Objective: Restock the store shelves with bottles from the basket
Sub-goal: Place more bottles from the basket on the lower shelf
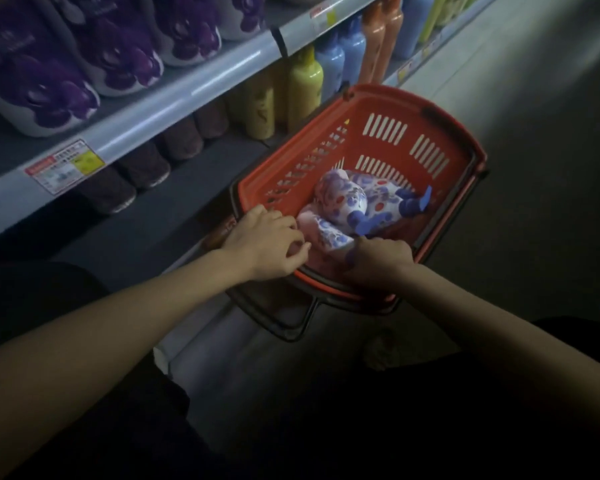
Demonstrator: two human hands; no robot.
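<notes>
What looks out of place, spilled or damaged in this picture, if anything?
Nothing looks spilled or damaged. The floral bottles lie on their sides, piled against one another, in the red basket; the shelf bottles stand upright.

A price label (pixel 65 166) sits below purple-flowered packs (pixel 118 46), perhaps refill pouches.

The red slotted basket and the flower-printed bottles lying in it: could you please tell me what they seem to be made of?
The red slotted basket looks like rigid moulded plastic, matte: uniform colour, cut slots, thick rim. The flower-printed bottles look like glossy plastic with blue caps; soft highlights show, though dim light leaves this open.
</notes>
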